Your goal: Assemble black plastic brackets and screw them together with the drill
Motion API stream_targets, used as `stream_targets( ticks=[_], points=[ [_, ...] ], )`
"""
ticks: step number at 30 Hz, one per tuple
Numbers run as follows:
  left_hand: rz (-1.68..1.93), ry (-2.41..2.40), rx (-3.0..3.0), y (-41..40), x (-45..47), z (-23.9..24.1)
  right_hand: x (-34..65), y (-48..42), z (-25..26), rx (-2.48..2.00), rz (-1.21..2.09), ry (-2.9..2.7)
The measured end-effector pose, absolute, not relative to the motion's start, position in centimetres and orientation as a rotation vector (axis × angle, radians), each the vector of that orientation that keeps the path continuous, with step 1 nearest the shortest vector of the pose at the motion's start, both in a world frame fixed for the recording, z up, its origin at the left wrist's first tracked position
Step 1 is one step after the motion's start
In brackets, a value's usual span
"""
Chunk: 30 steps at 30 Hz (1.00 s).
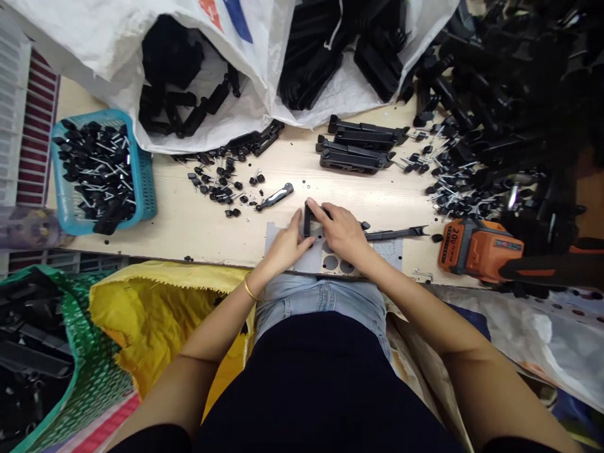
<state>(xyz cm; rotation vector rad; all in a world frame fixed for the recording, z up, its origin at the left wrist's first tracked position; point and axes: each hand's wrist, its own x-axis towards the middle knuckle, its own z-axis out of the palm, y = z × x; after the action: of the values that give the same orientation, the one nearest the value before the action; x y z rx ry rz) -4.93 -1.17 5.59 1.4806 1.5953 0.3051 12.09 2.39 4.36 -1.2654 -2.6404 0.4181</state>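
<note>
Both hands meet over a grey perforated plate (391,251) at the table's near edge. My left hand (285,242) curls against a small black plastic part (307,220) standing on the plate. My right hand (342,229) grips the same part from the other side, fingers wrapped over its top. A long black bar (394,234) extends right from under my right hand. A folding knife (276,197) lies just beyond my hands.
Blue basket (141,170) of black screws sits far left. Loose screws (217,182) and stacked black parts (358,145) lie mid-table. An orange cordless driver (476,251) rests at right. White sacks (117,56) of black parts stand behind; a yellow bag (151,308) is beside my left arm.
</note>
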Motion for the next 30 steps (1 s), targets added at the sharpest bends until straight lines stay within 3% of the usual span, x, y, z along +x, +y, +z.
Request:
stream_targets(
  ticks=[16, 30],
  points=[
    [0.285, 1.670, 1.392, -0.5, -2.1, 5.4, 13.0, 3.6, 2.4, -1.152, 0.056, -2.755],
    [0.397, 1.695, 1.358, -0.3, -2.0, 5.1, 12.5, 3.3, 3.3, -1.262, 0.034, -2.905]
  ],
)
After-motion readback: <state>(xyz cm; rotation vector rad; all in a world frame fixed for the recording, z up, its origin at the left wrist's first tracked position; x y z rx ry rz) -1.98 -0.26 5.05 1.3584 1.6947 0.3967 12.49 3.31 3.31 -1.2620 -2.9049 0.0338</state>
